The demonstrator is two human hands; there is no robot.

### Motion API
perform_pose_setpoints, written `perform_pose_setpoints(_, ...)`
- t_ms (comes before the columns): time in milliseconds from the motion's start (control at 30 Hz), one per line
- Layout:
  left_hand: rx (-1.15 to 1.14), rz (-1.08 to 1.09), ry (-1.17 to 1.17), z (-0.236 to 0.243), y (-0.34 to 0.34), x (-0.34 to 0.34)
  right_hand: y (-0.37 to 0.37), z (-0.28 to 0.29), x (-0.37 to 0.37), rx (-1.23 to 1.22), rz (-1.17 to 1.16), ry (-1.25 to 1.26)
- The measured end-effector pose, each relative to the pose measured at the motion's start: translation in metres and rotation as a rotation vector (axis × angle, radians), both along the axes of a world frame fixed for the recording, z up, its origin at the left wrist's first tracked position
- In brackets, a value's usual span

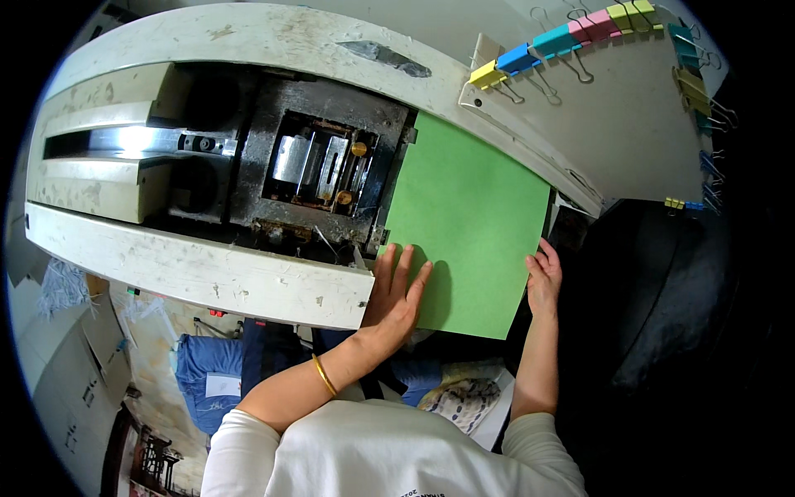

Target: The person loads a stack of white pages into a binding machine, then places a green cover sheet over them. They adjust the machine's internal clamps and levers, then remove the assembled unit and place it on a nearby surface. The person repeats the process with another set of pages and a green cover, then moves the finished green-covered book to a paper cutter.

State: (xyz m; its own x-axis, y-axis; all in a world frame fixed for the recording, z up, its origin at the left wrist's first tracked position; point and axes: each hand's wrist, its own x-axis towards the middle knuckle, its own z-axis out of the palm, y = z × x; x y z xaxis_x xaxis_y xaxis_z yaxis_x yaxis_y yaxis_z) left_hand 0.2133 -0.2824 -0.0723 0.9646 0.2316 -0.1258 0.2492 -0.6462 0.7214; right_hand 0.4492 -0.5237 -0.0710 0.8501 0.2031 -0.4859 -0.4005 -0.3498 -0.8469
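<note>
A large green paper sheet [472, 224] lies flat at the right end of a machine, its left edge against the dark metal part. My left hand [396, 294] rests palm down on the sheet's near left corner, fingers spread and beside the end of the machine's white side rail. At the sheet's right edge, my right hand [544, 277] has its fingers bent round the edge. Whether there is more than one layer of paper cannot be seen. A gold bangle [324, 375] circles my left wrist.
The long off-white machine [199, 277] has an open well with metal rollers [319, 170]. At the back right stands a tilted panel [604, 116] with several coloured binder clips [555, 40] along its edges. A black surface [662, 315] lies to the right. Below is a blue bundle [207, 373].
</note>
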Motion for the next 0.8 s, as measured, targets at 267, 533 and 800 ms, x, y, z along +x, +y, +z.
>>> perform_pose_setpoints(267,0.038,0.014,0.037,0.003,-0.003,-0.006,-0.003,-0.003,-0.004,0.006,-0.015,0.016)
perform_pose_setpoints(533,0.074,0.0,0.063,0.0,0.0,-0.008,0.0,0.002,-0.007,-0.029,-0.011,0.001)
perform_pose_setpoints(800,0.122,-0.005,0.046,-0.004,-0.003,-0.006,-0.032,0.01,-0.041,-0.513,0.094,-0.51)
